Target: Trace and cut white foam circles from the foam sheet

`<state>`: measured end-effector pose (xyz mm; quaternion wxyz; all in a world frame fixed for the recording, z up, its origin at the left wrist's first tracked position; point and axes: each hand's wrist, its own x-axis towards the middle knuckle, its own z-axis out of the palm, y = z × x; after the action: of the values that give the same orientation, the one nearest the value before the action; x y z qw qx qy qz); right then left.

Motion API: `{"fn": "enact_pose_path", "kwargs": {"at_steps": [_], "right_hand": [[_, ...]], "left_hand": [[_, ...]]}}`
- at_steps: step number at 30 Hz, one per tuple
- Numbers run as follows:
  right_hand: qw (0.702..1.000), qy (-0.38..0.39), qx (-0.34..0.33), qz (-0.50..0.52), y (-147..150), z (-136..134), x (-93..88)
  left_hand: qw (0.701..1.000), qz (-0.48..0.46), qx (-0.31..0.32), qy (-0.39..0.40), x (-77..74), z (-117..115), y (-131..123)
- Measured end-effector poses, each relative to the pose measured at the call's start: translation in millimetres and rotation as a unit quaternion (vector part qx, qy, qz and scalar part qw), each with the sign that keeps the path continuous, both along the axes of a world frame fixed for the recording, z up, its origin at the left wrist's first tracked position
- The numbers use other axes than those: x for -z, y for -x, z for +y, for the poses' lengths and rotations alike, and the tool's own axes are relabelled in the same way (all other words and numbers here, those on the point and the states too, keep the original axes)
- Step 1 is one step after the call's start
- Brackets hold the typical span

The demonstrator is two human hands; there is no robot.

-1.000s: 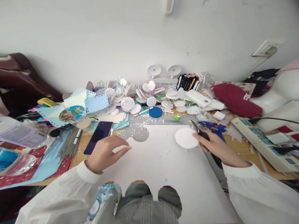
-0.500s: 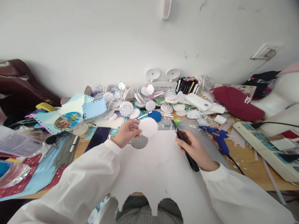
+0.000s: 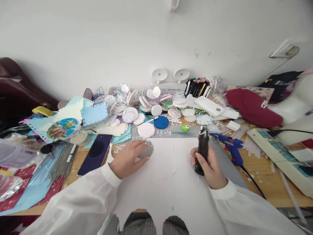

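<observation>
A large white sheet point(image 3: 168, 176) lies over the table front, with round cut-outs along its near edge. My left hand point(image 3: 130, 156) rests open near the sheet's far left, its fingers over a round hole point(image 3: 148, 150) that shows grey beneath. Just beyond lies a white disc point(image 3: 146, 130), beside a round blue piece point(image 3: 161, 122). On the right, my right hand point(image 3: 207, 163) is closed around a black utility knife point(image 3: 202, 150), held upright above the sheet. The knife's tip is too small to make out clearly.
Several white discs point(image 3: 130, 115) are piled along the wall. To the right are a blue glue gun point(image 3: 230, 143), a power strip point(image 3: 276, 155) and a maroon cap point(image 3: 251, 106). A phone point(image 3: 96, 153) and a clear cup point(image 3: 73, 130) stand at left.
My left hand has let go of the white disc, which now lies beyond the sheet, and come down onto the sheet. My right hand has turned the knife more upright.
</observation>
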<state>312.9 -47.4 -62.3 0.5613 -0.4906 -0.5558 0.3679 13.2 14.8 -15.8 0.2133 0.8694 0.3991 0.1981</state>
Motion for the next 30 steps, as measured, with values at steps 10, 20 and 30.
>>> {"fn": "enact_pose_path", "kwargs": {"at_steps": [10, 20, 30], "right_hand": [[0.918, -0.045, 0.083, -0.386, -49, 8, -0.8], [0.852, -0.075, 0.011, -0.518, -55, -18, -27.3], [0.833, -0.046, -0.03, -0.551, 2, -10, 12.4]], "left_hand": [[0.974, 0.185, 0.128, 0.011, -14.7, -40, -10], [0.951, 0.242, 0.16, 0.11, -10.9, -47, 18], [0.961, 0.176, 0.187, 0.099, 22.0, -27, 27]]}}
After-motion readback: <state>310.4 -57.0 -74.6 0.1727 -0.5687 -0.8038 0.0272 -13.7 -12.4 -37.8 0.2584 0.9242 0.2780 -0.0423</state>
